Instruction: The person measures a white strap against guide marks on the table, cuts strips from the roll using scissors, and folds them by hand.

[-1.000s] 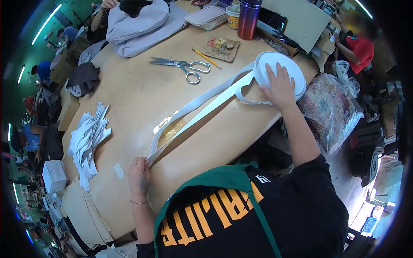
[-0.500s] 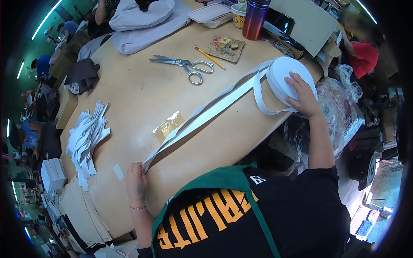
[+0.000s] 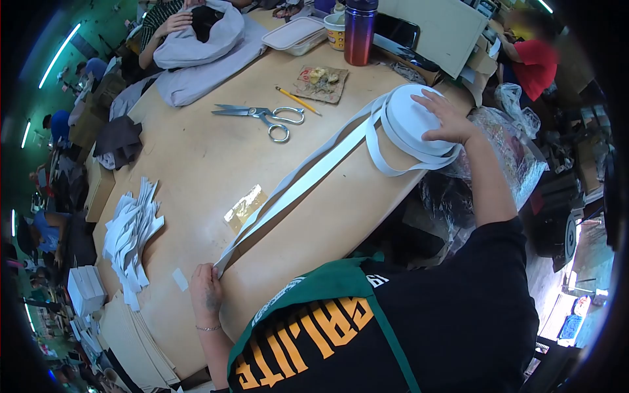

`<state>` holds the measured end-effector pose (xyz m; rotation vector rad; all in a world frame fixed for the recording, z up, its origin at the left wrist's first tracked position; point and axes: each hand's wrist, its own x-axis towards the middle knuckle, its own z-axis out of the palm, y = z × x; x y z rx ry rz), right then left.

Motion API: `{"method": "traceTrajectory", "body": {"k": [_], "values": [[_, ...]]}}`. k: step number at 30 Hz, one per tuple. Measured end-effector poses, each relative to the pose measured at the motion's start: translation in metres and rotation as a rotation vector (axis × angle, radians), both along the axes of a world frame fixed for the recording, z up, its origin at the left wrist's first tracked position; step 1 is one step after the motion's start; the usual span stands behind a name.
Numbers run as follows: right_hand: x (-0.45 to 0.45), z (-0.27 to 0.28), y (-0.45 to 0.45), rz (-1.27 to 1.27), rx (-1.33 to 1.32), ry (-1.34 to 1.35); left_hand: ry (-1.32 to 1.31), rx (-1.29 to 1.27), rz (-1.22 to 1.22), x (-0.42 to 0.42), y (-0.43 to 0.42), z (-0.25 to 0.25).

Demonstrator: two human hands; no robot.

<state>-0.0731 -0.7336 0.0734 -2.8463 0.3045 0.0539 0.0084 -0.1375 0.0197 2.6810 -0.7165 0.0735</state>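
My left hand (image 3: 206,288) pinches the folded end of a wide white elastic band (image 3: 309,190) at the table's near left. Two lengths of the band run side by side from there to a large white roll (image 3: 409,121) at the right. My right hand (image 3: 445,119) rests on the roll's top with its fingers spread. A loose loop of band hangs around the roll's near side. Under the band lies a shiny yellowish clear film piece (image 3: 245,208). Silver scissors (image 3: 262,116) lie partly spread beyond the band, beside a yellow pencil (image 3: 298,100).
A pile of cut white strips (image 3: 133,232) lies at the left of the table (image 3: 190,164). At the back are a brown paper piece (image 3: 321,84), a red-blue bottle (image 3: 360,36), a cup (image 3: 335,31), a plastic container (image 3: 295,36) and grey cloth (image 3: 209,65). Another person's hand (image 3: 173,24) touches the cloth.
The view has shifted, so the table things sit further left. My right hand has raised and curved its fingers somewhat on the roll. My left hand keeps its pinch on the band.
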Motion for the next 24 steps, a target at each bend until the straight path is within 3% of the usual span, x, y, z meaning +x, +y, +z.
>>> {"method": "traceTrajectory", "body": {"k": [3, 6, 24], "values": [[0.001, 0.007, 0.000, 0.003, -0.032, 0.192, 0.014, -0.003, 0.011, 0.000, 0.001, 0.002], [0.000, 0.006, 0.002, 0.048, -0.068, 0.186, 0.031, -0.007, 0.023, 0.000, 0.001, 0.000], [-0.011, -0.022, 0.026, -0.129, -0.272, -0.056, 0.047, -0.004, 0.033, 0.002, 0.001, 0.001]]}}
